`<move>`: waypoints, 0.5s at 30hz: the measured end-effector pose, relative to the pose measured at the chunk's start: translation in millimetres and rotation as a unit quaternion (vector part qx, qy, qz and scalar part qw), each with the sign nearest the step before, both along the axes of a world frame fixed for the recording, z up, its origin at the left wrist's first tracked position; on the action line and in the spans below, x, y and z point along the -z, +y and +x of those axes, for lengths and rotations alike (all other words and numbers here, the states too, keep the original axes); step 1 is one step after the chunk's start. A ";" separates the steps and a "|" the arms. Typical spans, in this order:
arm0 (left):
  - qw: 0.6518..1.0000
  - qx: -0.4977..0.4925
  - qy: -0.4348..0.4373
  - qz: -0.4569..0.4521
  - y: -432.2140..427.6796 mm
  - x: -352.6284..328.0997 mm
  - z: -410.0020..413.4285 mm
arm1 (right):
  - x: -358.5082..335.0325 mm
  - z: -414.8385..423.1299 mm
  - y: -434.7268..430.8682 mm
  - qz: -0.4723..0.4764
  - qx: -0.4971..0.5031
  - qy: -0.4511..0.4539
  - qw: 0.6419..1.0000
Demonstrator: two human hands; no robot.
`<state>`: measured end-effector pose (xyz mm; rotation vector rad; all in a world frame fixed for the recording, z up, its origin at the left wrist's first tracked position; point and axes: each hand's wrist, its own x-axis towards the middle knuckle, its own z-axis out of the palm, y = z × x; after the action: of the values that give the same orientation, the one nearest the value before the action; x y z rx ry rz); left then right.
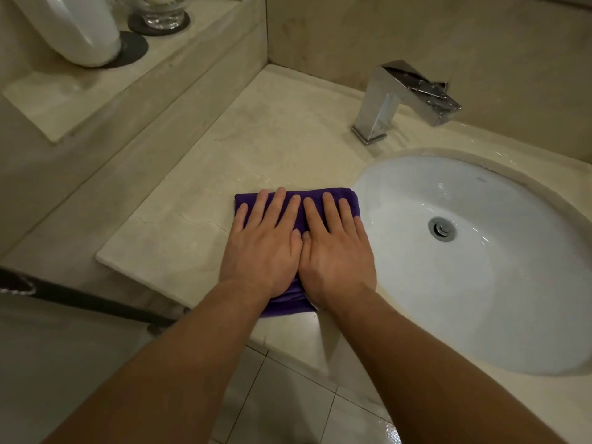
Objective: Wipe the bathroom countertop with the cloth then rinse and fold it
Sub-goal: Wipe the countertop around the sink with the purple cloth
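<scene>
On countertop (179, 238), just left of sink (400, 315): folded purple cloth (333, 195). Left hand (266, 248) and right hand (336, 254) side by side, fingers straight, pressing flat on cloth. Faucet (400, 97) behind.

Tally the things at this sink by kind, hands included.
Folded purple cloth: 1
Square chrome faucet: 1
White oval sink basin: 1
White ceramic vessel: 1
Clear glass vessel: 1
Dark round coasters: 2
Hands, left hand and right hand: 2
Total: 9
</scene>
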<state>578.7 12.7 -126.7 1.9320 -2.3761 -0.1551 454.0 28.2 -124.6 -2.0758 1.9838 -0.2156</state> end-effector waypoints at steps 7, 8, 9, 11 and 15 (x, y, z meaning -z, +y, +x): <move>1.000 0.009 -0.009 0.005 -39.4 -1.9 1.9 | 2.1 1.4 -36.1 -0.005 0.004 -0.004 1.000; 1.000 0.013 -0.009 0.009 -45.4 -2.8 2.0 | 2.2 2.0 -41.1 -0.004 0.007 -0.005 1.000; 1.000 0.018 -0.011 0.013 -51.2 -3.6 2.4 | 2.1 2.6 -45.8 -0.002 0.010 -0.005 1.000; 0.999 0.029 -0.015 0.018 -61.6 -5.5 2.7 | 1.8 3.6 -53.7 0.001 0.017 -0.005 1.000; 0.999 0.043 -0.019 0.027 -81.4 -7.3 3.1 | 0.2 4.9 -69.3 0.006 0.029 -0.006 1.000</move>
<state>581.8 -68.7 -119.4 1.8723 -2.5060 -0.1908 459.0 -41.1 -124.9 -2.0073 2.0350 -0.2248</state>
